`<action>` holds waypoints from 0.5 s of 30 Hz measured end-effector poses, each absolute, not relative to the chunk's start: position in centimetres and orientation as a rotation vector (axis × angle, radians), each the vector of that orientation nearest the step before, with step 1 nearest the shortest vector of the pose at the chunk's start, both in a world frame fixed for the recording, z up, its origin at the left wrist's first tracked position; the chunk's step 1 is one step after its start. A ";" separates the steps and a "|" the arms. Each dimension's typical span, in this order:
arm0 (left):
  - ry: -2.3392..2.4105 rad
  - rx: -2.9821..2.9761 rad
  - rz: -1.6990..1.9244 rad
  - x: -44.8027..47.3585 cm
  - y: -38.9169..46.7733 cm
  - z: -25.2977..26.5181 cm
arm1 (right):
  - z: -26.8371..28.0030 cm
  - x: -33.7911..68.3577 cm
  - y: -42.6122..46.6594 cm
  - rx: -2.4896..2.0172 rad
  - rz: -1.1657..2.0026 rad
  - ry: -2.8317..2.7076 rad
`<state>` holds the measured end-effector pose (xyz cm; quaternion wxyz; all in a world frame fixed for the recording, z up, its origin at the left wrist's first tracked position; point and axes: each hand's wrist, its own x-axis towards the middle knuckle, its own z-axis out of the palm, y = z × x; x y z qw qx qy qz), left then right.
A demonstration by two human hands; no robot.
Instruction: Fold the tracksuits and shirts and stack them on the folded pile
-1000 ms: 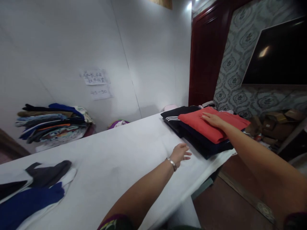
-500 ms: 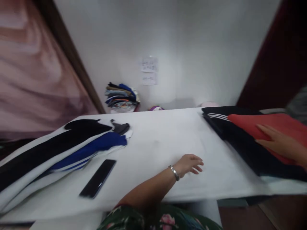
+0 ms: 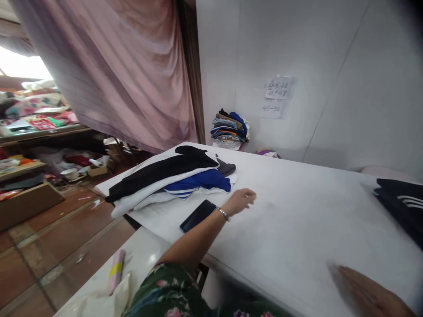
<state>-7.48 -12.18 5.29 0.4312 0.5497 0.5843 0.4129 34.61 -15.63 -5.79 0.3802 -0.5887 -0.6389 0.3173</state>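
Her left hand [image 3: 240, 199] hovers loose and empty over the white table [image 3: 297, 220], fingers relaxed, just beside the heap of black, white and blue clothes [image 3: 175, 180] at the table's far left end. A dark phone [image 3: 197, 215] lies near the front edge, close under her wrist. Her right hand [image 3: 370, 295] rests flat and spread near the front right corner, gripping nothing. Folded dark garments [image 3: 401, 202] sit at the right edge.

The left hand [image 3: 240, 199] hovers open over the white table [image 3: 297, 220], near a blue garment [image 3: 201, 181] and phone [image 3: 197, 215].
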 end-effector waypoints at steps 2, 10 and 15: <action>1.861 1.574 1.070 -12.4 -11.6 6.3 | -7.5 33.2 -15.5 -1.555 0.938 -1.730; 2.971 1.820 0.670 -27.4 -11.3 9.8 | -6.6 27.1 -14.9 -1.589 1.015 -1.842; 3.057 1.608 0.275 -31.8 -10.9 9.2 | -7.0 25.2 -14.2 -1.489 0.909 -1.967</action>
